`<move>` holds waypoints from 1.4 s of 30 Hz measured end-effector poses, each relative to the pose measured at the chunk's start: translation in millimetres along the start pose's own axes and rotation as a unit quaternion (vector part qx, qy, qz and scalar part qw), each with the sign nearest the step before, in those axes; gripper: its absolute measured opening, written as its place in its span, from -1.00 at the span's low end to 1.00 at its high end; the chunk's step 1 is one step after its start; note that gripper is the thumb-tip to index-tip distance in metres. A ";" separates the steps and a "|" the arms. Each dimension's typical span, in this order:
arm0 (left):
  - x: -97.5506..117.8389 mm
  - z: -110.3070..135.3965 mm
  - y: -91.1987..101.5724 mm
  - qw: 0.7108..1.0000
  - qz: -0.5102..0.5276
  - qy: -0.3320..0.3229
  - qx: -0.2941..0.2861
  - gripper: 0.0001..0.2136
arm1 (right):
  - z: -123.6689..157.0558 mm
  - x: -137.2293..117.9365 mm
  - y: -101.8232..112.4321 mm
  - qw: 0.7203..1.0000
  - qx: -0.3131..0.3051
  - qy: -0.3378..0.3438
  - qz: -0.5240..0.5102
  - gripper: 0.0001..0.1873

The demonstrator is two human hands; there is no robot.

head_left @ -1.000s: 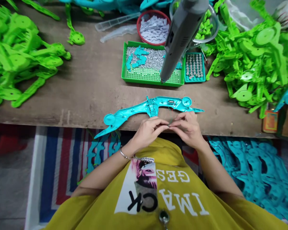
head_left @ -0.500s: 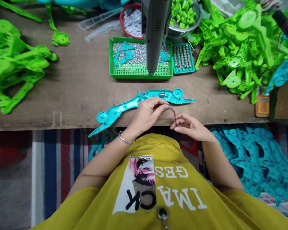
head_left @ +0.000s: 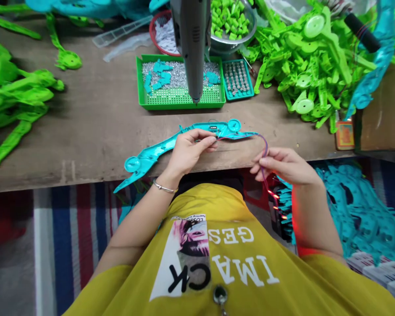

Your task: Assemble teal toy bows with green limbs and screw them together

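A long teal plastic toy shell (head_left: 151, 153) lies along the near edge of the wooden workbench (head_left: 95, 127). My left hand (head_left: 187, 151) rests on its middle, fingers pinched on the wire where it meets the shell. My right hand (head_left: 285, 166) is off the bench edge to the right, pinching a thin red and purple wire strand (head_left: 265, 151) that loops from the shell and hangs down with small lit red lights (head_left: 276, 206). A grey electric screwdriver (head_left: 192, 44) hangs above the bench.
A green tray of screws and teal bits (head_left: 179, 85), a small teal tray of button cells (head_left: 237, 79), a red basket (head_left: 163, 35) and a bowl of green pieces (head_left: 232, 22) sit behind. Green shells pile left (head_left: 13, 96) and right (head_left: 312, 66). Teal shells (head_left: 358, 210) lie below right.
My right hand has pulled away to the right, drawing the wire out from the shell; its red lights now glow. My left hand moved onto the shell and stays there.
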State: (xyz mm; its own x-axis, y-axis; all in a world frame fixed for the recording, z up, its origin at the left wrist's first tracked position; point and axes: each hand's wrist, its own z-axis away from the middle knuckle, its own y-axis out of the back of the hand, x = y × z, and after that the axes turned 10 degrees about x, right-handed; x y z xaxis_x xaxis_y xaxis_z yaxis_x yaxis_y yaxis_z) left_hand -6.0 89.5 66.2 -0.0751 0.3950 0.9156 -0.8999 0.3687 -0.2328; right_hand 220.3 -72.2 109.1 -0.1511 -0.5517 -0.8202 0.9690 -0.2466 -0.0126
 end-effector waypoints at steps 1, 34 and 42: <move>-0.4 0.3 -0.5 0.999 0.028 0.019 0.004 -0.72 | -5.0 -4.0 -7.5 0.998 0.027 0.022 -0.047 -0.57; -6.0 0.9 -1.5 0.992 0.068 0.052 0.088 -0.66 | -66.4 0.6 -95.5 0.965 0.065 0.054 -0.247 -0.54; -4.8 2.6 0.1 0.994 0.073 0.044 0.072 -0.65 | -68.1 4.9 -104.5 0.965 0.085 0.083 -0.233 -0.58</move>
State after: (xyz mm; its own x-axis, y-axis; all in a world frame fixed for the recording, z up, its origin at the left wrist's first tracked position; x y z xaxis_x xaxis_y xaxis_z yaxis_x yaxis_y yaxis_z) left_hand -6.8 85.4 62.6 -0.1773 0.5098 0.8418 -0.9349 0.1801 -0.3060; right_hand 131.6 5.1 67.4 -0.5157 -0.2171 -0.8288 0.7553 -0.5718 -0.3202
